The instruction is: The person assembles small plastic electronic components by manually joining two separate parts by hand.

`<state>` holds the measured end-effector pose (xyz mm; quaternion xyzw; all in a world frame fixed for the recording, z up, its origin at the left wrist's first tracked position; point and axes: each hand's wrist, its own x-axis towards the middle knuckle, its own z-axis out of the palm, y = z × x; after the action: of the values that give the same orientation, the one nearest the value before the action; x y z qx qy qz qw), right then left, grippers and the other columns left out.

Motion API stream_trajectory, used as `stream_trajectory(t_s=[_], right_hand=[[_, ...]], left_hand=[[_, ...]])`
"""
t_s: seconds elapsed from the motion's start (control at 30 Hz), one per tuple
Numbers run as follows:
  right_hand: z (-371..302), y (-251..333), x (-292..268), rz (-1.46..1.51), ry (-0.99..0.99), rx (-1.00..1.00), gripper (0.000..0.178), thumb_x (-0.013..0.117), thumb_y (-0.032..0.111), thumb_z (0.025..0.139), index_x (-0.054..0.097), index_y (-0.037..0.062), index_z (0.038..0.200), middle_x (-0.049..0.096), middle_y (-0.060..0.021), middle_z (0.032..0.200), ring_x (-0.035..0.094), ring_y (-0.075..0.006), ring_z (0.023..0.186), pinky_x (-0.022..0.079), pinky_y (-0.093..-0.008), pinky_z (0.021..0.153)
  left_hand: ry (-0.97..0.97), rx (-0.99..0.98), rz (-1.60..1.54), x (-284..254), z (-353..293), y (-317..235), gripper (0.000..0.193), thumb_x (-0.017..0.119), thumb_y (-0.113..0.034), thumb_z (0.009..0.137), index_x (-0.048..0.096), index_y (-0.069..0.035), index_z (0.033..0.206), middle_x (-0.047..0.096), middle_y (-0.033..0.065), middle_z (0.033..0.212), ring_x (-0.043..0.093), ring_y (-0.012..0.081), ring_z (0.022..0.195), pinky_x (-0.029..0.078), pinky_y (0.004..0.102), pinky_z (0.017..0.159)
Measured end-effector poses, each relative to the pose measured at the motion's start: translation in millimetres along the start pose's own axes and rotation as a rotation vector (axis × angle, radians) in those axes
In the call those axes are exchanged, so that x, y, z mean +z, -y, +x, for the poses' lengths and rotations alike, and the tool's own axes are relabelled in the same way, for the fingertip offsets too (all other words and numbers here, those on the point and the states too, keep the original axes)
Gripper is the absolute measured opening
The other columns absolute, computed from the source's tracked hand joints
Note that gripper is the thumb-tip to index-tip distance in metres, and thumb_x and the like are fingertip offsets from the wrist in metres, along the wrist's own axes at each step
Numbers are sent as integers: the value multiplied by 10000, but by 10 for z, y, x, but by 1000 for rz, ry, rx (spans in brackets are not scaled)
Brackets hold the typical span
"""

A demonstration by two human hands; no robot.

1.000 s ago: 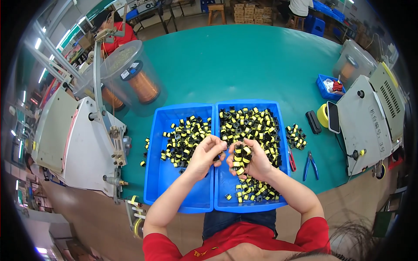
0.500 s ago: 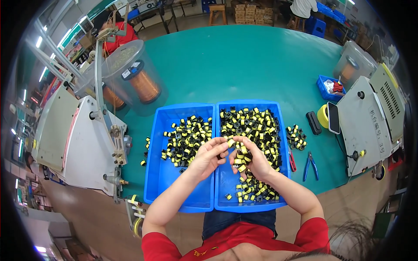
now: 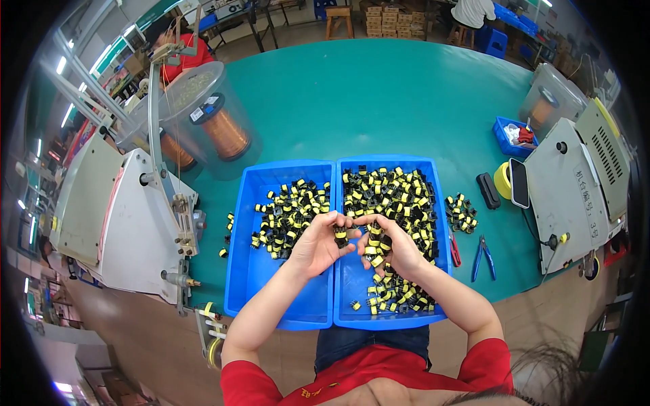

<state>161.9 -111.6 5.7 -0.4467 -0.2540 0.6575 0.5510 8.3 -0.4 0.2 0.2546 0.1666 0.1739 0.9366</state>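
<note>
both hands (image 3: 359,245) shifted left, pinching 1 small part (image 3: 340,235) between them.

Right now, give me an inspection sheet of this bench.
Surface: teal table, wooden edge nearest the person.
Job's things: two blue trays side by side; left tray part filled, right tray heaped with small black-and-yellow components.
Clutter: loose components right of the trays, blue-handled pliers, yellow tape roll, small blue bin.
Grippers: left hand and right hand meet over the trays' shared edge, fingers closed on a component.
Cables: copper wire spool under a clear cover.
Surroundings: grey machines on both sides; stools and boxes beyond.
</note>
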Motion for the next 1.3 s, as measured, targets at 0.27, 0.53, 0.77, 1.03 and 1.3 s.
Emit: stream_trajectory(t_s=[0.27,0.53,0.77,1.03,1.3], right_hand=[[-13,13,69,-147,29,60,524,235,474,942,232,236,1409,551,-80,746,584,-152,567,424,-212,343],[10,14,21,23,37,55,547,225,462,925,327,117,1337,559,-104,812,587,-192,627,417,-258,382],[63,-15,-166,272,-87,146,377,381,202,836,440,18,1160,606,-199,1040,606,-222,688,461,-293,503],[86,-61,-143,303,-107,137,268,414,225,860,492,42,1040,606,-155,995,591,-216,728,474,-296,571],[36,-48,-85,168,-120,-56,260,394,194,914,484,30,1096,524,-95,948,585,-221,854,490,-348,661]], left_hand=[[-121,107,692,106,17,157,240,663,-84,804,495,-64,974,550,22,756,574,92,582,327,149,428],[-117,15,428,-17,60,133,269,556,-231,902,522,-16,1059,492,3,737,449,53,577,253,169,421],[-2,-32,251,-60,46,30,252,516,-230,920,500,-38,1083,483,-6,841,405,41,669,270,171,466],[-15,95,341,-133,70,74,264,520,-241,911,489,-49,1090,487,1,829,444,74,744,323,211,527],[-109,3,191,57,37,34,241,521,-319,891,534,-102,786,508,8,804,488,92,718,364,234,514]])
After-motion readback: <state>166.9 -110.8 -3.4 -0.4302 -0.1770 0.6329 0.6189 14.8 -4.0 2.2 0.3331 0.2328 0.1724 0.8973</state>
